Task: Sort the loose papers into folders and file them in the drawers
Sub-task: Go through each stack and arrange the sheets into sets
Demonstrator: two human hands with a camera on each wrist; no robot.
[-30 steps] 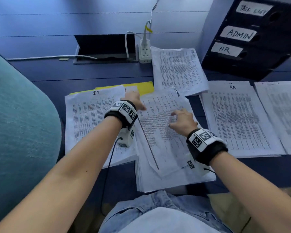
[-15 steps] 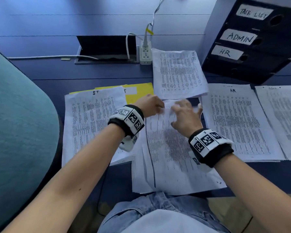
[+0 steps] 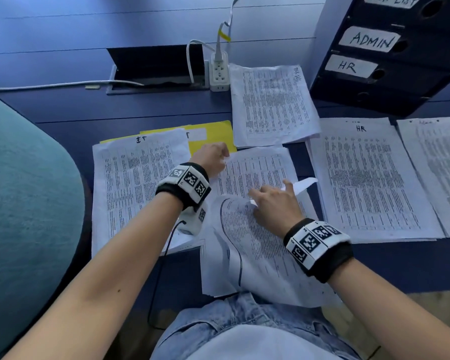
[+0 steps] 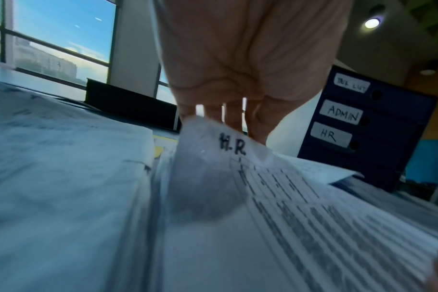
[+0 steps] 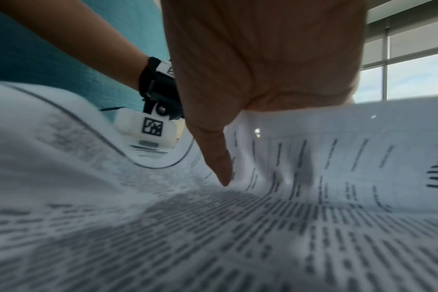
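The mixed stack lies on the table edge right in front of the person, under both hands. Left hand pinches the far corner of an HR sheet, fingers curled on it, prob. to peel it off the stack; its label faces the left wrist cam, so it reads "H.R". Right hand grips the top sheet, fingers curled under its near-folded edge w/ thumb down on the print, bending it up and back – likely to clear the way to the HR sheet below. Just right of the right hand sits the HR pile, the likely spot for that sheet. Beyond that, a further pile, label unreadable. Ahead of both hands another pile, label too small to read. Left of the left hand a pile half over a yellow folder, so folders not yet filled. Drawers stand ahead-right of the right hand, marked ADMIN, HR and a top label partly cut off, all closed. Table is dark blue; a power strip w/ cable sits beside a cable hatch ahead of the left hand. Teal chair left of the left arm. Wrist cams show big windows and a ceiling light.
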